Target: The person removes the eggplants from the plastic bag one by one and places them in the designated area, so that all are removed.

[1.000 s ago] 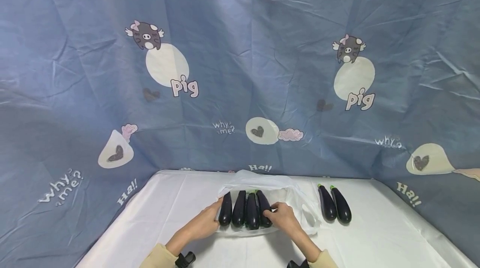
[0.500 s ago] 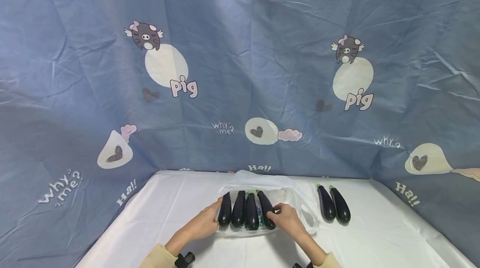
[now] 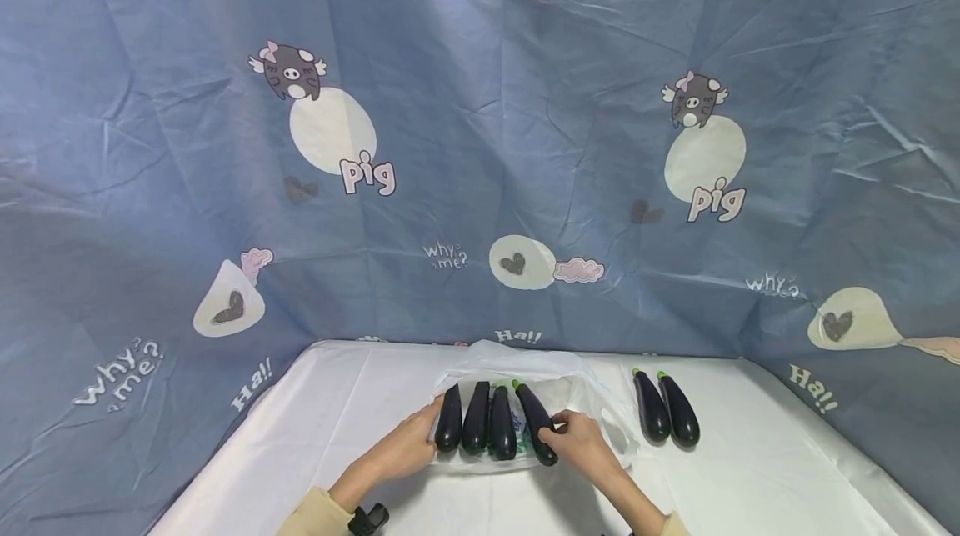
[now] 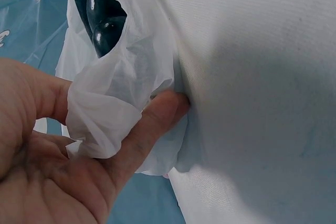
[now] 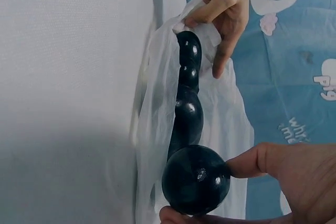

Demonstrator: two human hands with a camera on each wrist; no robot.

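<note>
A white plastic bag [image 3: 517,361] lies on its side, its mouth toward me, with several dark eggplants side by side in it. My left hand [image 3: 405,444] holds the bag's left edge, thumb on one side of the film and fingers on the other, beside the leftmost eggplant [image 3: 448,421]. At the bag's right side my right hand [image 3: 581,443] pinches the rightmost eggplant [image 3: 535,419] near its blunt end between thumb and fingers. This eggplant slants, its green tip pointing back into the bag. In the right wrist view its round end [image 5: 197,179] sits between the fingers.
Two more eggplants [image 3: 652,411] lie side by side on the white table cover [image 3: 735,453], right of the bag. A blue printed curtain [image 3: 450,144] hangs behind and along both sides of the table.
My right hand has shifted the rightmost eggplant to the right and toward me, widening the gap to its neighbour. My left hand stays at the bag's left edge.
</note>
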